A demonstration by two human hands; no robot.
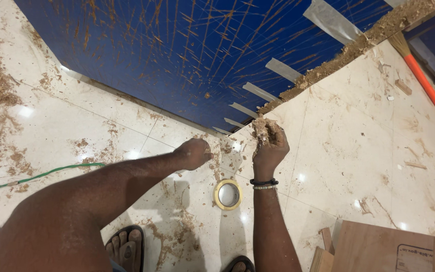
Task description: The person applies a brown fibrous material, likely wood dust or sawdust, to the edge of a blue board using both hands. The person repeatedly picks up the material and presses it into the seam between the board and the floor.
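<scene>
My left hand (pixel 193 152) rests as a closed fist on the tile, holding nothing I can see, while just to its right my right hand (pixel 270 143) clutches a clump of sawdust paste (pixel 263 126) at the blue panel's (pixel 177 45) lower corner; packing it firmly into the seam, I judge, matters most. A tape roll (pixel 228 194) lies below both.

Bright overhead lighting; small glare spots on the glossy floor (pixel 127 126). Soft shadows beneath arms. Focus sharp; wide-angle bending at edges.
</scene>
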